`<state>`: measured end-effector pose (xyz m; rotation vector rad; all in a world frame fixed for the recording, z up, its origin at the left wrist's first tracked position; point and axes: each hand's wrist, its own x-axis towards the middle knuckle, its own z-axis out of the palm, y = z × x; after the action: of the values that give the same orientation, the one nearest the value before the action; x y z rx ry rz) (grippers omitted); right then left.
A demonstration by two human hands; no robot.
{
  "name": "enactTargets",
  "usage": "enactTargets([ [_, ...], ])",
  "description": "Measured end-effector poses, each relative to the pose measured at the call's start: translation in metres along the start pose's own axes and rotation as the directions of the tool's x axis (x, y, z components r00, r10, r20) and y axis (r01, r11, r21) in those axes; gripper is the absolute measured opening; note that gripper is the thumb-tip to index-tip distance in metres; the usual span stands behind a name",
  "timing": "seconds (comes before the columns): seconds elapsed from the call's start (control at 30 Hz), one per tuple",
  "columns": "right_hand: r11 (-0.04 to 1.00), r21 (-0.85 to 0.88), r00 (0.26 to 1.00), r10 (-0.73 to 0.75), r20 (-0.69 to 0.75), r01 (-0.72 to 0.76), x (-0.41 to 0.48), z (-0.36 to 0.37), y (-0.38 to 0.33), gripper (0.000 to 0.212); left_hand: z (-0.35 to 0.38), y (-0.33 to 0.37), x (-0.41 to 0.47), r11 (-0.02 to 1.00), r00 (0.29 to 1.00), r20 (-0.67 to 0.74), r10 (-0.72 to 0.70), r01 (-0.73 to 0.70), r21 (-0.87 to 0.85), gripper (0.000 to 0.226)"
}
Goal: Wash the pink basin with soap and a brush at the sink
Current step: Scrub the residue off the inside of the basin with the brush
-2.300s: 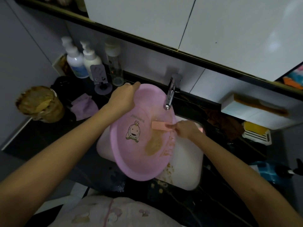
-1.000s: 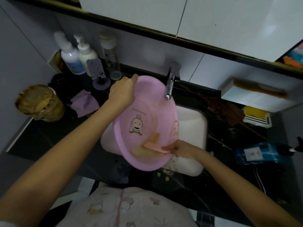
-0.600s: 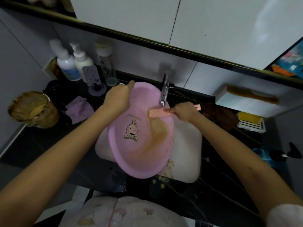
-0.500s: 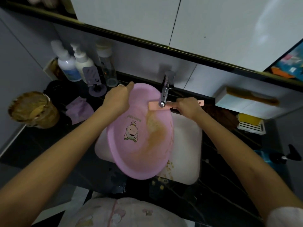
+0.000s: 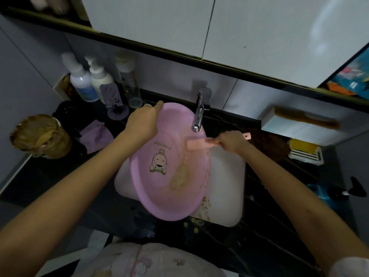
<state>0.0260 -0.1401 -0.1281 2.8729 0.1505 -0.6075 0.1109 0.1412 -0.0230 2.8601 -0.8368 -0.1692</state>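
I'm scrubbing the pink basin [image 5: 159,186]; roughly midway, I judge.
Left hand [image 5: 142,122] is gripping its rim, right hand [image 5: 231,141] clasping the brush [image 5: 197,145]; brownish residue [image 5: 179,176] is awaiting rinsing.

Domestic bathroom. Evidence: white sink [image 5: 227,188] set in a dark tabletop [image 5: 279,232] beneath a chrome tap [image 5: 198,116], pump bottles [image 5: 83,84] against the wall, a comb [image 5: 305,120] on a shelf, mirror cabinet doors [image 5: 199,27] overhead.

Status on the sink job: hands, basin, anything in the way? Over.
Left hand grips pink basin rim, basin tilted over sink. Right hand holds brush against basin's upper inside. Brownish residue inside basin. Faucet spout just above brush.
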Motion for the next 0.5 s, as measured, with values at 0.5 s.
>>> enactTargets([
  [0.5, 0.995, 0.068, 0.995, 0.083, -0.056, -0.079, 0.006, 0.004, 0.007, 0.042, 0.002, 0.002, 0.0, 1.0, 0.999, -0.04, 0.01, -0.009, 0.014, 0.073],
])
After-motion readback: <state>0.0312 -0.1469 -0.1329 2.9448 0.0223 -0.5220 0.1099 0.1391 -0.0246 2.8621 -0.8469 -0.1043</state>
